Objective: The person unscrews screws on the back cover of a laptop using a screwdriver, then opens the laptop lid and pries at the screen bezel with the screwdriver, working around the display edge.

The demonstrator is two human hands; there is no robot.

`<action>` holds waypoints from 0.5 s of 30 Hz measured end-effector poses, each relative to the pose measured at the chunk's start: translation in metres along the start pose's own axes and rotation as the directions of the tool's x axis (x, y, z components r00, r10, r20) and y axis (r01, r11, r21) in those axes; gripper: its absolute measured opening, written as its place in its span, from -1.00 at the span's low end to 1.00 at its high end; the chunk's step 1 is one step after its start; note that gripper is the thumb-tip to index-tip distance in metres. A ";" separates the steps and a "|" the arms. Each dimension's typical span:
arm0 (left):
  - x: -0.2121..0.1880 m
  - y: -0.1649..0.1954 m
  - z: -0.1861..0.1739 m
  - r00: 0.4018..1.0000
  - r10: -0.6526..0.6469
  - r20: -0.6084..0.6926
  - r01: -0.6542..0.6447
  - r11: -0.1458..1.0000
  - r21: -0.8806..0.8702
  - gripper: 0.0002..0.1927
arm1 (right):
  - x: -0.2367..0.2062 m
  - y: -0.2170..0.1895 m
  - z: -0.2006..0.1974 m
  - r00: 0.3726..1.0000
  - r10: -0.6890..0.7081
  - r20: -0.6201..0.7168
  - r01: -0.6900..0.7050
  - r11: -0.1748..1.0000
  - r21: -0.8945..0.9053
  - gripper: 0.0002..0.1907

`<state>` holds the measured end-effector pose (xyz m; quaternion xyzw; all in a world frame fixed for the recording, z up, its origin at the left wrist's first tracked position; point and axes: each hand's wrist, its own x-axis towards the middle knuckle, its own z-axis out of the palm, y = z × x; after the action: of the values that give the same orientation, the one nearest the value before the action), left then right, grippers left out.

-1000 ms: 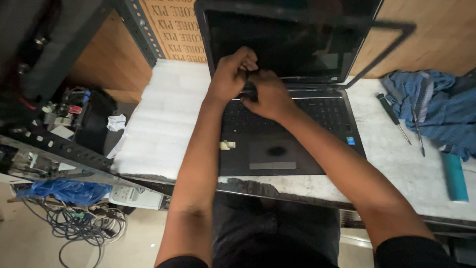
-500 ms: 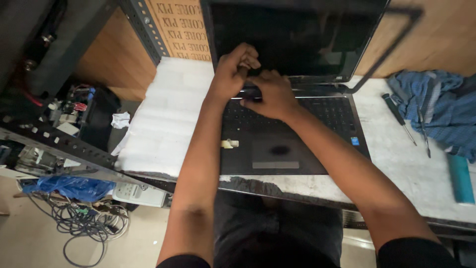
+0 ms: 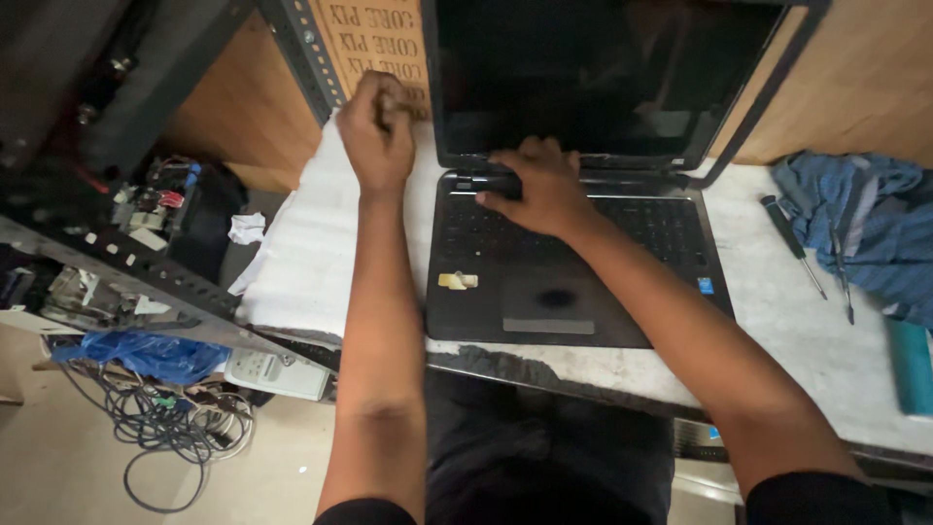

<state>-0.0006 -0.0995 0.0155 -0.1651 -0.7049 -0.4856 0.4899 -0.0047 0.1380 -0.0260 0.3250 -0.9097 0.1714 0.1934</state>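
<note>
On the white worktop (image 3: 321,253) sat an open black laptop (image 3: 573,282). Right hand (image 3: 535,185) lay flat, fingers spread, on its upper keyboard. Left hand (image 3: 374,131) was fisted beside the screen; contents unclear.

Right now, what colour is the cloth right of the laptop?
Blue, the crumpled cloth on the white table; head view shows it.

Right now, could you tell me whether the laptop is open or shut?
Open: the laptop has its dark screen raised behind the keyboard, where the right hand rests.
</note>
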 end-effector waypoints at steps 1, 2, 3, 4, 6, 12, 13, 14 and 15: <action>0.000 0.001 -0.003 0.997 0.000 0.071 0.000 1.000 0.001 -0.93 | 0.000 0.000 -0.001 1.000 0.004 -0.003 -0.004 1.000 -0.002 -0.40; 0.000 0.003 -0.004 0.984 -0.072 0.162 0.055 0.992 0.110 -0.91 | -0.001 -0.001 -0.002 1.000 0.009 -0.002 -0.009 1.000 -0.002 -0.42; -0.001 0.004 -0.003 0.958 -0.150 0.244 0.096 0.971 0.220 -0.79 | -0.001 -0.002 -0.002 1.000 0.013 -0.003 -0.013 1.000 -0.003 -0.44; -0.002 0.004 -0.001 0.923 -0.226 0.312 0.118 0.937 0.329 -0.66 | 0.000 -0.003 -0.003 1.000 0.012 0.005 -0.011 1.000 -0.026 -0.42; -0.005 0.002 0.009 0.873 -0.374 0.313 0.195 0.856 0.479 -0.51 | 0.000 -0.003 -0.005 1.000 0.007 0.013 -0.006 0.997 -0.081 -0.37; -0.026 -0.009 0.019 0.896 -0.313 0.315 0.093 0.826 0.556 -0.56 | 0.002 0.005 -0.004 0.984 -0.177 -0.034 0.178 0.984 0.026 -0.40; -0.028 -0.010 0.018 0.907 -0.281 0.315 0.068 0.834 0.548 -0.60 | 0.003 0.006 -0.004 0.985 -0.169 -0.031 0.170 0.985 0.037 -0.41; -0.030 -0.010 0.018 0.900 -0.305 0.312 0.085 0.824 0.561 -0.61 | 0.006 0.007 -0.003 0.986 -0.163 -0.030 0.164 0.985 0.050 -0.41; -0.031 -0.009 0.018 0.892 -0.325 0.313 0.096 0.814 0.573 -0.62 | 0.007 0.007 -0.002 0.988 -0.152 -0.032 0.154 0.986 0.064 -0.41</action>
<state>-0.0020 -0.0815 -0.0163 -0.0336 -0.9114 -0.2742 0.3049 -0.0136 0.1400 -0.0228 0.3978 -0.8731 0.1906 0.2076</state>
